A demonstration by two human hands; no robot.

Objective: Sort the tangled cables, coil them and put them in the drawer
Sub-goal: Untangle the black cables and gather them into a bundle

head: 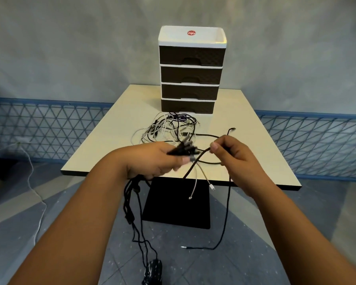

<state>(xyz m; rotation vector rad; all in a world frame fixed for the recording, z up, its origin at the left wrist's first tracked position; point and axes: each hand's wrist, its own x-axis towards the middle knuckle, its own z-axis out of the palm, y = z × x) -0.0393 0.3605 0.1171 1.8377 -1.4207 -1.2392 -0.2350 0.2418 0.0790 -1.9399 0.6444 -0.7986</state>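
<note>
Tangled cables (169, 126) are lying on the counter (245, 140) just near of the drawer unit (190, 79); the left hand (156, 159) is gripping a bundle of black cables (183, 150), the right hand (232, 153) is pinching one black cable (227, 202) that is hanging toward the floor

The left hand (158, 159) grips a bundle of black cables (183, 150) by their plug ends above the near edge of the table (245, 153); the rest of the bundle hangs below the hand toward the floor. The right hand (232, 155) pinches a single black cable (226, 212) between thumb and fingers, and that cable drops past the table edge to the floor. Two white cable ends (201, 179) dangle between the hands. Farther back on the table lies a tangle of white and black cables (169, 126), just in front of a four-drawer unit (191, 79) with all drawers closed
</note>
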